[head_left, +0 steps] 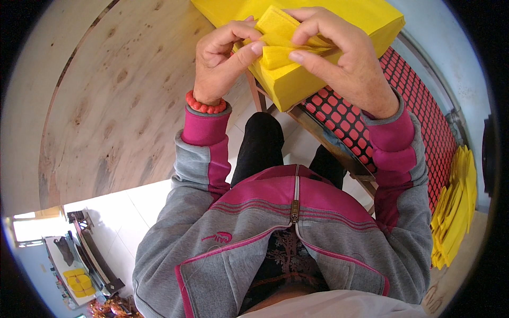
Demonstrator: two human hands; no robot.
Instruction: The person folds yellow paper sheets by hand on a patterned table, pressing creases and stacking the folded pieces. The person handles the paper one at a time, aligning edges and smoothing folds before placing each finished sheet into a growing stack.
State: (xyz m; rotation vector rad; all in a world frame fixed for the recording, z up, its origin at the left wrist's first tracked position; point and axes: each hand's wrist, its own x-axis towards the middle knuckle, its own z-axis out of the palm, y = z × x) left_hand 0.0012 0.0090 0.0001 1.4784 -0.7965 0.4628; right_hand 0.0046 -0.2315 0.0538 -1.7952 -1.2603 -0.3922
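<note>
Yellow sheet [283, 40] is pinched at the top middle of the frame, over the thick yellow stack [339, 32] it's sort of resting on. It's clamped by thumb and fingertips of the left hand [220, 61] and the right hand [342, 58], fingers pressed together on it. Looks partly folded already, a couple of layers are seen, creasing probably not finished. Long axis runs roughly left-right, slightly tilted. A pile [456, 206] of yellow pieces is seen at the right edge, likely done ones.
</note>
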